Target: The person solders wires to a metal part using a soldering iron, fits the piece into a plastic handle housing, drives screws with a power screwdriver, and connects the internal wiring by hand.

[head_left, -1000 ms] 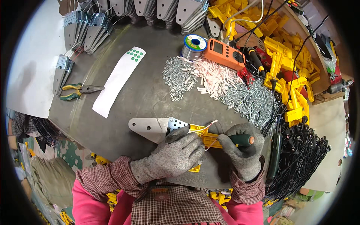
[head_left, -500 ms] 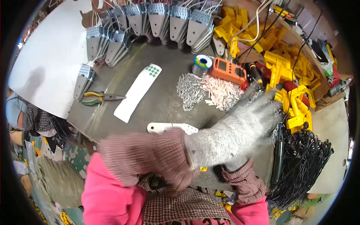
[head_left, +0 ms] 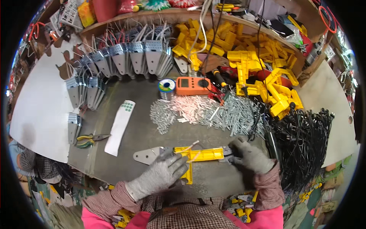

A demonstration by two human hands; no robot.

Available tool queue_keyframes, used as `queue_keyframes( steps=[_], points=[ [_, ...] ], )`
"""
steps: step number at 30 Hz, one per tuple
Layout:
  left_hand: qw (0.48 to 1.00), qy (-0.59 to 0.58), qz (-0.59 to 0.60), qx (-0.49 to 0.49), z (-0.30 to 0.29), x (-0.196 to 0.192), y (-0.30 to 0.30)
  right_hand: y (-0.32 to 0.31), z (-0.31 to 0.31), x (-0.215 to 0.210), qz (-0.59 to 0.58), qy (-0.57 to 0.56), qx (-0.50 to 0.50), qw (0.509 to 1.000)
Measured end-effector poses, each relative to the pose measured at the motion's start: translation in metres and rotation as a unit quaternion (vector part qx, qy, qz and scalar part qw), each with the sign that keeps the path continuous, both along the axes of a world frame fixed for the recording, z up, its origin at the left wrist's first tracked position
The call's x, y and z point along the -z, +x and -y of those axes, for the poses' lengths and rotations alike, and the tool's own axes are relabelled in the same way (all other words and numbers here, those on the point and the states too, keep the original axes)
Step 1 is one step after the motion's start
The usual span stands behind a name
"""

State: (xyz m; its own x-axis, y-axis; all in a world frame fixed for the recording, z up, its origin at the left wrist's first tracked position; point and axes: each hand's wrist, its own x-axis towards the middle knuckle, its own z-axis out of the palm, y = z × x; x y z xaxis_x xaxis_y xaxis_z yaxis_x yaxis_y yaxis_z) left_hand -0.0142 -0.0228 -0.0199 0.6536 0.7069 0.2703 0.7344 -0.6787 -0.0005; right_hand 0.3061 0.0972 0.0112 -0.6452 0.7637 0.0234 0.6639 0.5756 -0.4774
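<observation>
In front of me on the grey table lies a yellow plastic housing (head_left: 207,154), T-shaped, with thin pale wires (head_left: 188,147) sticking up near its left end. A grey perforated metal plate (head_left: 146,155) reaches out to its left. My left hand (head_left: 162,173), in a grey knit glove, has its fingers closed over the housing's left end, hiding part of it. At the opposite end, the gloved right hand (head_left: 251,155) pinches a dark piece (head_left: 227,152) that meets the housing; the fingers partly cover it.
Beyond the hands are piles of small metal parts (head_left: 163,114), pinkish sleeves (head_left: 188,108) and silver screws (head_left: 236,114). An orange meter (head_left: 192,86) and solder spool (head_left: 166,88) stand behind. Black cables (head_left: 305,145) heap at right; pliers (head_left: 91,140) and a white strip (head_left: 120,128) lie left.
My left arm, earlier stretched across to the parts at the right, is back at the left end of the housing. The right hand, formerly hidden beneath it, now shows. The view has shifted.
</observation>
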Motion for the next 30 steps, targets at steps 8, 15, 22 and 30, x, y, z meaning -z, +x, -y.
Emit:
queue_keyframes(
  steps=[8,15,22,30],
  points=[
    [0.964,-0.169,0.203,-0.02,-0.028,-0.027,0.005,-0.024,0.022,-0.03,-0.192,-0.063,0.042,0.978],
    [0.975,-0.15,0.153,-0.063,-0.071,-0.045,0.032,-0.022,0.02,0.002,-0.151,-0.002,-0.07,0.986],
    [0.992,0.038,0.068,-0.103,-0.013,0.001,0.016,-0.018,0.027,-0.005,-0.085,0.011,-0.023,0.996],
    [0.995,0.052,0.074,-0.037,0.0,0.007,0.02,-0.018,0.029,-0.004,-0.014,0.01,-0.025,1.0]
  ],
)
